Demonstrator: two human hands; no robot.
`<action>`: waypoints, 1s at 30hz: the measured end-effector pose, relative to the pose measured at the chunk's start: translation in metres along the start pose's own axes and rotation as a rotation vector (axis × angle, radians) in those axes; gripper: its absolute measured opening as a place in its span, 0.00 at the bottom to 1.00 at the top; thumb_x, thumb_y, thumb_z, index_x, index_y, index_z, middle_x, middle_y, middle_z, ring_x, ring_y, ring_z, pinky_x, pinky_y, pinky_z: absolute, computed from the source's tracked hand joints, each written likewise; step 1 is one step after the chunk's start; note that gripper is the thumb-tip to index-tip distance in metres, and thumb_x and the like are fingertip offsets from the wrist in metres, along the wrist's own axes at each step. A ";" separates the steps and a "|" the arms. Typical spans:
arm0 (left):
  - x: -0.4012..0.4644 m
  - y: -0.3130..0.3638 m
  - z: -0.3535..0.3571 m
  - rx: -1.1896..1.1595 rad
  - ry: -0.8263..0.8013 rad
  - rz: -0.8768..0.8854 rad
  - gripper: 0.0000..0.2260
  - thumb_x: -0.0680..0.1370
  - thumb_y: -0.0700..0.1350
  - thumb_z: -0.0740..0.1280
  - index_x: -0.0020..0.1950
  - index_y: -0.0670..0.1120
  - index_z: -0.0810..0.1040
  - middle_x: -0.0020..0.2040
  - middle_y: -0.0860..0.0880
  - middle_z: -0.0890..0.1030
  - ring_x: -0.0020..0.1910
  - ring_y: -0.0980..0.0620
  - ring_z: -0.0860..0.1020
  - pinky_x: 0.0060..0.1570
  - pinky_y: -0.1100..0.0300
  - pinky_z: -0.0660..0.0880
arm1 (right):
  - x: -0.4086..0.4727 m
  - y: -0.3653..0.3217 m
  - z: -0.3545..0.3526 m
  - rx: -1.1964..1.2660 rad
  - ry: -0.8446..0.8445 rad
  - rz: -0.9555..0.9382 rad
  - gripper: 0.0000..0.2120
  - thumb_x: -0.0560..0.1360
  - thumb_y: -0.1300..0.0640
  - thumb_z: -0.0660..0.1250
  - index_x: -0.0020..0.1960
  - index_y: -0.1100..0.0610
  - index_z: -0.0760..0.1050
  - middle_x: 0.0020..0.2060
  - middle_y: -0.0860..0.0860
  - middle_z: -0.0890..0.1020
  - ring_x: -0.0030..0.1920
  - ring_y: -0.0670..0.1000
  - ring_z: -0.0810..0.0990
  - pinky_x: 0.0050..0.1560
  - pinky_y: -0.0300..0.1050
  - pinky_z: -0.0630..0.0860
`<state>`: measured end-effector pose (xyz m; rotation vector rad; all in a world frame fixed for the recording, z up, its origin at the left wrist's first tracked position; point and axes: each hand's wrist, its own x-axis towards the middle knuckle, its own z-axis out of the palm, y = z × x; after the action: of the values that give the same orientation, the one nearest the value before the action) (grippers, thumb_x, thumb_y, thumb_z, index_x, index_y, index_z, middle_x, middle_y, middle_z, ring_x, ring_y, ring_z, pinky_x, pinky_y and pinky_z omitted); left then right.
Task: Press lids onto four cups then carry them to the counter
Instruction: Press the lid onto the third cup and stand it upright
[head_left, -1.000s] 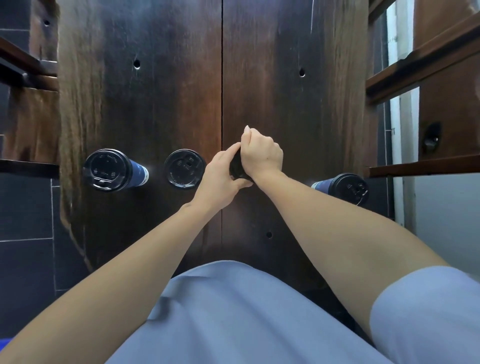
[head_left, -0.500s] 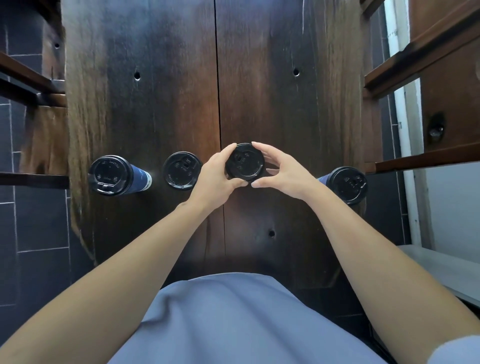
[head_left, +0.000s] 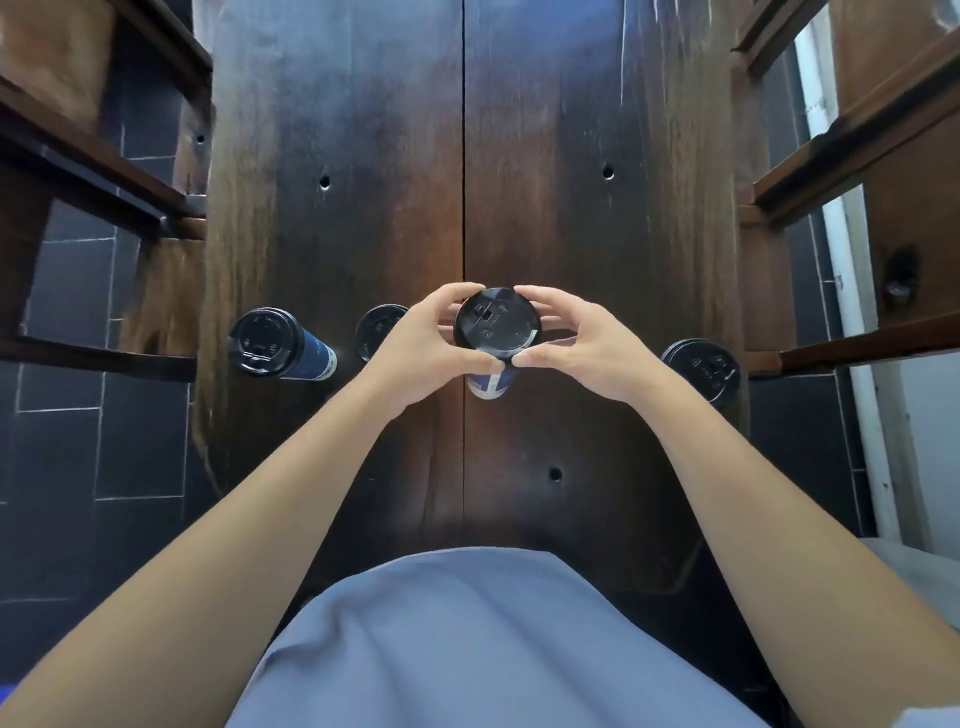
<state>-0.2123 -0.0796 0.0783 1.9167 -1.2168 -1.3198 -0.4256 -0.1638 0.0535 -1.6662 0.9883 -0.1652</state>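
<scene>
Several blue paper cups with black lids stand in a row across a dark wooden table. The third cup sits in the middle, its black lid on top. My left hand grips the lid's left rim with thumb and fingers. My right hand holds the right rim the same way. To the left stand a lidded cup and another lidded cup, the latter partly hidden behind my left hand. A fourth lidded cup stands at the table's right edge.
Wooden chair frames flank the table, one on the left and one on the right. Dark floor tiles show on the left. A pale surface sits at the lower right.
My right hand came off the top of the lid and now holds its right rim. The lid is uncovered and both hands grip its edge. The camera view tilted slightly.
</scene>
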 end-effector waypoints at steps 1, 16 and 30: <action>-0.005 0.004 -0.003 -0.053 -0.005 -0.026 0.32 0.72 0.39 0.82 0.71 0.55 0.74 0.57 0.62 0.80 0.55 0.57 0.81 0.43 0.76 0.77 | -0.005 -0.007 0.000 -0.009 0.003 -0.012 0.31 0.76 0.52 0.76 0.76 0.47 0.69 0.66 0.42 0.78 0.62 0.41 0.76 0.51 0.28 0.73; -0.107 0.035 -0.063 -0.239 -0.359 0.155 0.35 0.68 0.48 0.82 0.71 0.67 0.74 0.61 0.48 0.78 0.55 0.48 0.87 0.47 0.48 0.87 | -0.079 -0.109 0.023 0.115 0.035 -0.069 0.26 0.73 0.39 0.73 0.68 0.49 0.77 0.55 0.43 0.86 0.58 0.45 0.84 0.56 0.44 0.82; -0.141 0.014 -0.068 -0.866 -0.271 0.231 0.24 0.73 0.45 0.76 0.67 0.55 0.77 0.64 0.42 0.78 0.62 0.39 0.83 0.50 0.34 0.83 | -0.153 -0.123 0.013 0.179 0.251 -0.124 0.25 0.73 0.45 0.74 0.69 0.42 0.73 0.55 0.38 0.80 0.63 0.46 0.79 0.47 0.38 0.82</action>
<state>-0.1732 0.0325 0.1815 0.9841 -0.7406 -1.6427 -0.4521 -0.0503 0.2118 -1.5666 1.0235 -0.5420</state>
